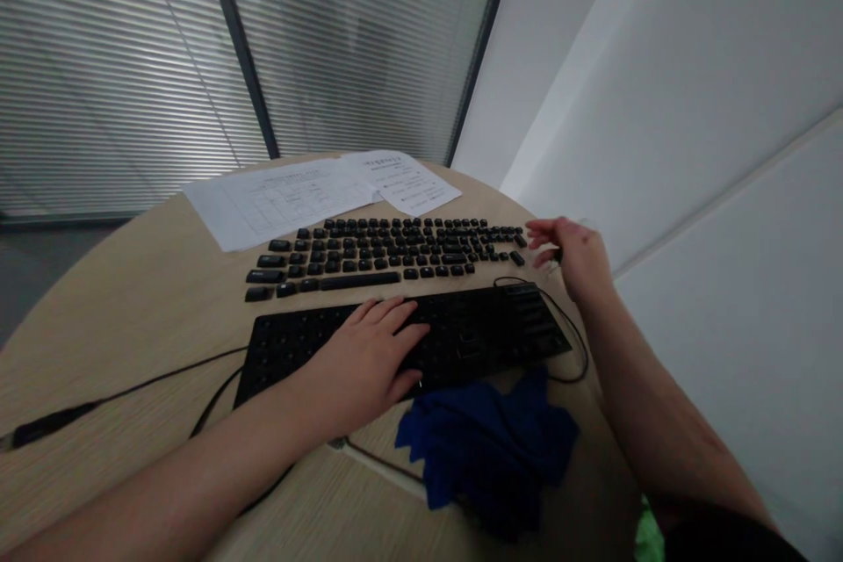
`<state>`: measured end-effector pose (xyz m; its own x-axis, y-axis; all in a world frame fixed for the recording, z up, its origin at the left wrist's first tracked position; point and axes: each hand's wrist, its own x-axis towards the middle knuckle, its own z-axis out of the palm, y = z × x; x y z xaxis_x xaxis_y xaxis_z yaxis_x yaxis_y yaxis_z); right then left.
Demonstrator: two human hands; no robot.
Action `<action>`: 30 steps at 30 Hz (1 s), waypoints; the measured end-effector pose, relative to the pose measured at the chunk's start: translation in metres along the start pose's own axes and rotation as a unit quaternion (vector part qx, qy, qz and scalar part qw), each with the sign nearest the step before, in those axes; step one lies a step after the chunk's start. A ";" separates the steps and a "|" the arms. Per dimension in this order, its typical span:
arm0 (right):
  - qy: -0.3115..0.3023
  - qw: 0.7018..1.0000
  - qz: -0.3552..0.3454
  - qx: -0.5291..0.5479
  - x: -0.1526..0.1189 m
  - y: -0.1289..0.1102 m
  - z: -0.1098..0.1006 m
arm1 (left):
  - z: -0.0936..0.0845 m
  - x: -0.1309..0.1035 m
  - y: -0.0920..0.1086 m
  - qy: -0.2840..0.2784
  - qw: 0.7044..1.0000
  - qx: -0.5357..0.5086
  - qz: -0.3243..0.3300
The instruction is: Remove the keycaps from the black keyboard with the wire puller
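A black keyboard (487, 329) with its keycaps off lies across the table in front of me. My left hand (372, 347) rests flat on its middle, fingers spread. Beyond the keyboard, loose black keycaps (395, 250) are laid out in rows, a long spacebar (360, 280) among them. At the right end of these rows is my right hand (572, 250), its fingers loosely bent and apart. A small dark patch shows by its thumb; I cannot make out what it is. A crumpled blue cloth (491, 448) lies along the keyboard's near edge.
Printed papers (283, 198) lie at the table's far side. A black cable (164, 373) runs left from the keyboard, and another loops at its right end. A thin pale-handled tool (382, 465) lies partly under the cloth. A white wall (717, 105) borders the right side.
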<state>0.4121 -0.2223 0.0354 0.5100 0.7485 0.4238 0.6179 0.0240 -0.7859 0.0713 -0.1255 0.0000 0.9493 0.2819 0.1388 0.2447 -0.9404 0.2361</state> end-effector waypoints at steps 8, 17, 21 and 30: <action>-0.122 0.961 0.193 0.155 -0.080 -0.026 -0.036 | 0.006 -0.001 -0.005 0.011 1.000 -0.016 0.016; -0.077 0.961 0.173 0.202 -0.111 -0.001 -0.020 | 0.008 0.001 -0.006 -0.004 1.000 0.010 0.006; -0.061 0.976 0.139 0.158 -0.112 0.007 -0.008 | 0.011 0.000 -0.011 0.005 1.000 0.001 0.013; -0.118 0.986 0.065 0.098 -0.121 0.010 0.001 | 0.015 0.001 -0.014 0.024 0.999 -0.014 0.017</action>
<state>0.3557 -0.3123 -0.0239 0.4096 0.8865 0.2155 0.4176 0.0279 -0.9082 0.0720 -0.1148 -0.0176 0.9462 0.2601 0.1924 0.2069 -0.9437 0.2582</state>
